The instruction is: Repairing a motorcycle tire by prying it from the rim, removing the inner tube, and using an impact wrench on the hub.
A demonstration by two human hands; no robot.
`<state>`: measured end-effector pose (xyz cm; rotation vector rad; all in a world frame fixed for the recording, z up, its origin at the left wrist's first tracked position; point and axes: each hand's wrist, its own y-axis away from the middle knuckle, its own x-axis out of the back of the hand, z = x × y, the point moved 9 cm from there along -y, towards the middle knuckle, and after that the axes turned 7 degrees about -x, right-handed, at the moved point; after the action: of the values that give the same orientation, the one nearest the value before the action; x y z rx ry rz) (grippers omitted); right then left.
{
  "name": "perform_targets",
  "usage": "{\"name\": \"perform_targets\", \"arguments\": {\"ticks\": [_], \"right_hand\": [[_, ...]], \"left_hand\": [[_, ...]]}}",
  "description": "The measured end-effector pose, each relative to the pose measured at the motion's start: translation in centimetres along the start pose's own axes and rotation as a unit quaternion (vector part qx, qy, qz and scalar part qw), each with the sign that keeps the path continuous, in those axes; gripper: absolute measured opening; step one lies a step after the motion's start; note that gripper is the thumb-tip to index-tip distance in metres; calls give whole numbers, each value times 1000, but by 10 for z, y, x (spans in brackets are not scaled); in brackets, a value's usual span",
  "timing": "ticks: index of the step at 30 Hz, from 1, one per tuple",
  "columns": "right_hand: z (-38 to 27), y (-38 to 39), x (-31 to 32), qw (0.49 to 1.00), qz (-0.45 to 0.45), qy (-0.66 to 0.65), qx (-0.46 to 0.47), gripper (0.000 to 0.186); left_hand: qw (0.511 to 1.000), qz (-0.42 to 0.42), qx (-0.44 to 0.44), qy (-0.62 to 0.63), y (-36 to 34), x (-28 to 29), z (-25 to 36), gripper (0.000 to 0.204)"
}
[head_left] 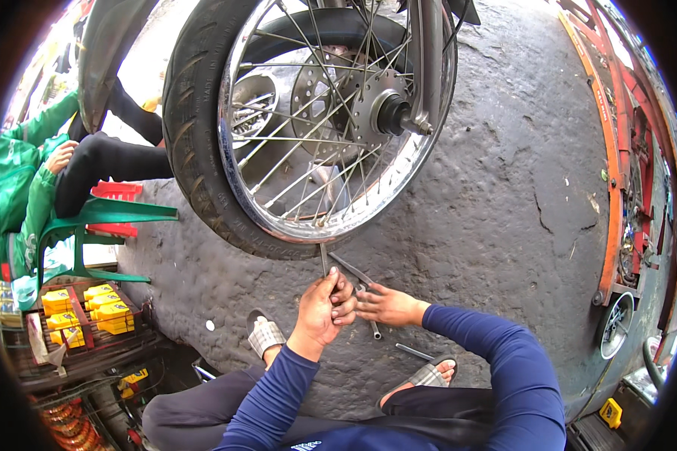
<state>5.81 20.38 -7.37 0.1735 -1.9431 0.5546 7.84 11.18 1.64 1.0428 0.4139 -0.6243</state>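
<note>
A motorcycle wheel with a black tyre (197, 135), a shiny spoked rim (237, 177) and a drilled brake disc (382, 113) stands before me, with the fork leg at its right. My left hand (325, 307) is closed round a thin tyre lever (323, 259), whose upper end meets the lower edge of the wheel where tyre and rim join. Beside it, my right hand (393, 306) has its fingers stretched toward the left fist, close to or touching it. Metal hand tools (346, 264) lie on the ground just beyond and under the right hand, partly hidden by it.
A short metal rod (414, 351) lies near my right sandal (429, 373). At left, a person in a green jacket (22, 177) sits on a green chair (79, 225), near yellow boxes (113, 316) on a rack. An orange metal rail (608, 188) and a small spoked wheel (617, 325) are at right.
</note>
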Motion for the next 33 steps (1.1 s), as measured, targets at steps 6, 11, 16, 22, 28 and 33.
{"name": "perform_targets", "arguments": {"ticks": [6,11,16,22,28,33], "right_hand": [[2,14,-5,995,-81,7,-62,13],[80,34,33,843,-70,-274,-458,18],[82,-54,142,864,182,-232,-408,35],[53,-94,150,882,-25,-148,-447,48],[65,-87,136,888,3,-170,-427,49],[107,-45,84,747,266,-435,-427,21]], "left_hand": [[999,2,-11,42,-4,5,6,33],[989,24,-76,126,-9,19,5,34],[988,25,-108,106,-10,14,6,32],[988,51,-96,107,-10,17,5,31],[986,32,-81,142,-6,15,10,27],[985,-21,-61,157,-7,9,0,27]]}}
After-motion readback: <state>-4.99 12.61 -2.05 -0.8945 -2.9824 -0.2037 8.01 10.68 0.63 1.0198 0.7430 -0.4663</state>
